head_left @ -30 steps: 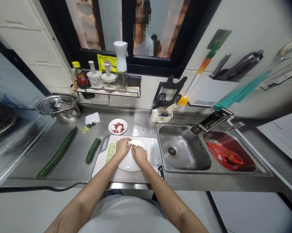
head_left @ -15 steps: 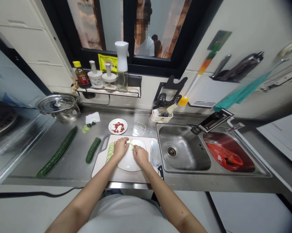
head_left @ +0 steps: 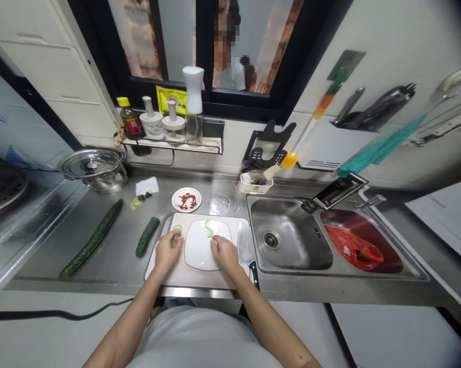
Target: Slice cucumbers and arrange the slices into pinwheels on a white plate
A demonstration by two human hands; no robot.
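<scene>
Both my hands on the cutting board, cucumber slices to the left of a white plate.

Far left I see a lidded steel pot [head_left: 93, 167], then a long whole cucumber [head_left: 92, 239] and a short cucumber piece [head_left: 147, 236] lying apart on the steel counter [head_left: 111, 258]. My left hand [head_left: 168, 253] sits on the cutting board [head_left: 194, 278] over the row of cucumber slices [head_left: 177, 228]; its fingertips look curled onto them, though the hand covers most of the row and I cannot tell whether they pinch one. On the white plate [head_left: 199, 250] lie two slices near the far rim. My right hand [head_left: 223, 252] rests on the plate's right edge, fingers together and flat. Just right of it lies a cleaver [head_left: 246, 244], its handle partly cut off by my forearm, then the sink [head_left: 291, 240].
</scene>
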